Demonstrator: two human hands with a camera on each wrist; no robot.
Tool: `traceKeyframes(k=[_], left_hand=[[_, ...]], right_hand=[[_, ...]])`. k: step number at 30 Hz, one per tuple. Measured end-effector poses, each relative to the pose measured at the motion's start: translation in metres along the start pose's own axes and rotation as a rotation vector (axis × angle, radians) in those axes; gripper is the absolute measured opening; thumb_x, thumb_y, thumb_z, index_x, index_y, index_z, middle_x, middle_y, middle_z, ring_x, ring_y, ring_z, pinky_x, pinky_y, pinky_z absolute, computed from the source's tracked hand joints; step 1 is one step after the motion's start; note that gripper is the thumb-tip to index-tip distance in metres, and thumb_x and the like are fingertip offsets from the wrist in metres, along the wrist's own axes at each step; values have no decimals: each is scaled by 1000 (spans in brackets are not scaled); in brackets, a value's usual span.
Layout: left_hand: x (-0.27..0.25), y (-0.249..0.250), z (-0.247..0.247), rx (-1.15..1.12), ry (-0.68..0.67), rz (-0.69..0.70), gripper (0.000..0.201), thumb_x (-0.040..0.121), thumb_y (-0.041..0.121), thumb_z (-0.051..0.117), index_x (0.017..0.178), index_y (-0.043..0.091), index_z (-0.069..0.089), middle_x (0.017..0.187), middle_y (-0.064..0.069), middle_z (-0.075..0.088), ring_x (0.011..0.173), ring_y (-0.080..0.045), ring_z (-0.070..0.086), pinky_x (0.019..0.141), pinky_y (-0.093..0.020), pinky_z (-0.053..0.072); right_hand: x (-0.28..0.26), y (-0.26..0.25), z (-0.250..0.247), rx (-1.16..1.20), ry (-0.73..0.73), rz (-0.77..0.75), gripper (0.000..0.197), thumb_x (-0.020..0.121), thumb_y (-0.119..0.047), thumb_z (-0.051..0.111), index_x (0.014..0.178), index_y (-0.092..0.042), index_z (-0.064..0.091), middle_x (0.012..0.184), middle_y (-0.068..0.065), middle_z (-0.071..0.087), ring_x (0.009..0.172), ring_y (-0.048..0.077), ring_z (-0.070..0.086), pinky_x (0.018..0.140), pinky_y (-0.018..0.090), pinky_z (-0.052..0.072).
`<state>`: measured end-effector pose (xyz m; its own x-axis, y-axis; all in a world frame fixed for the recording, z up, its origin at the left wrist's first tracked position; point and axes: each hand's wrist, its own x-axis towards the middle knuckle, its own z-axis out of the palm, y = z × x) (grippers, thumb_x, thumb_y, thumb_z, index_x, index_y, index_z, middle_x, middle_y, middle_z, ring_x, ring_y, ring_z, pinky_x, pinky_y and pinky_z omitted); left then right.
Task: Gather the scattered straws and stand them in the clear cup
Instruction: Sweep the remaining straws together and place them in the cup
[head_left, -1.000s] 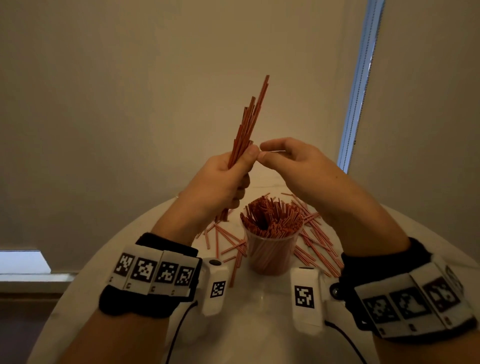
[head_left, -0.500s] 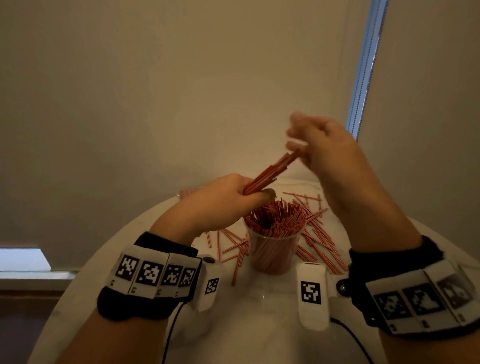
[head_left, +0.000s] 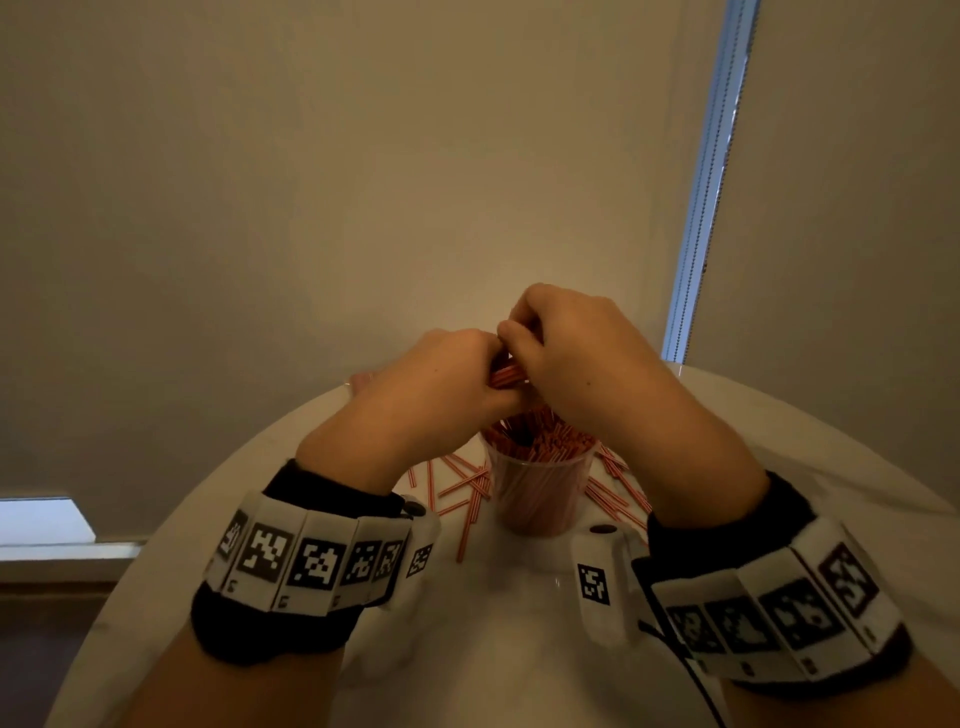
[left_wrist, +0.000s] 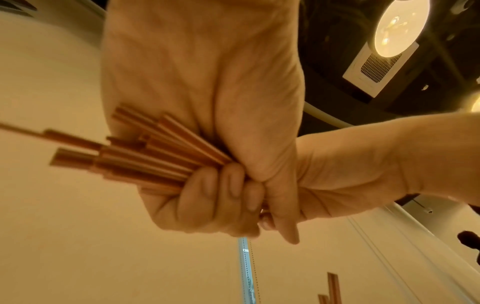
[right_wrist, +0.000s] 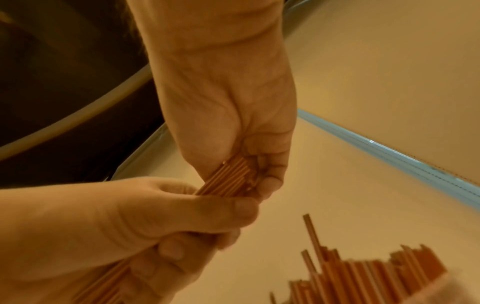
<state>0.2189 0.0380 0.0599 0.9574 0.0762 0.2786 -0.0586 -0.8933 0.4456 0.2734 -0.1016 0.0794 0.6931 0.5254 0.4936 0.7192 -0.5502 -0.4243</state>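
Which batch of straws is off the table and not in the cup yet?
The bundle gripped between the left hand and right hand, above the cup. The loose straws lie flat on the table.

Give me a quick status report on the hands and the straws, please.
Left hand and right hand both grip one straw bundle above the clear cup. Cup nearly full. Loose straws remain on table.

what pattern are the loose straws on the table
Red and white stripes on the straws; the head view shows it best.

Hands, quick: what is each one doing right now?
Left hand: closed around a bundle of thin red-and-white striped straws.
Right hand: fingers curled on the same bundle's other end.
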Motion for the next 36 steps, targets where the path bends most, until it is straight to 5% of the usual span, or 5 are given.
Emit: traceKeyframes(k=[5, 10, 21, 27, 36], left_hand=[[-2, -2, -1, -54, 71, 39, 96, 76, 37, 81, 154, 26, 26, 74, 11, 65, 70, 4, 65, 55, -9, 47], [-3, 0, -3, -157, 25, 100, 120, 76, 26, 88, 160, 44, 5, 86, 9, 65, 77, -2, 68, 72, -21, 59], [0, 11, -6, -748, 369, -220, 62, 96, 67, 46, 137, 22, 54, 113, 5, 74, 107, -10, 70, 105, -43, 52], [3, 25, 15, -975, 303, -231, 43, 105, 47, 48, 122, 10, 63, 105, -12, 74, 84, -22, 78, 74, -31, 63], [3, 6, 10, -831, 486, -146, 43, 99, 54, 59, 83, 15, 67, 56, 5, 53, 46, -9, 42, 46, -23, 37]], right_hand=[[-3, -4, 3, -175, -84, -114, 37, 102, -33, 39, 83, -16, 67, 67, 1, 61, 60, 16, 58, 52, 29, 40], [1, 2, 2, -189, -141, -97, 43, 99, -43, 41, 73, -23, 70, 59, -2, 62, 55, 14, 58, 52, 30, 45], [5, 48, -36, -26, 27, 69, 50, 99, -40, 44, 58, -17, 62, 45, -4, 46, 40, 11, 37, 47, 26, 31], [4, 25, -10, -53, 188, 52, 47, 100, -38, 43, 67, -13, 67, 58, 5, 62, 51, 22, 57, 54, 36, 51], [5, 27, -20, 479, 216, 192, 55, 86, -77, 45, 103, -27, 57, 75, -2, 72, 59, 8, 65, 59, 31, 55]])
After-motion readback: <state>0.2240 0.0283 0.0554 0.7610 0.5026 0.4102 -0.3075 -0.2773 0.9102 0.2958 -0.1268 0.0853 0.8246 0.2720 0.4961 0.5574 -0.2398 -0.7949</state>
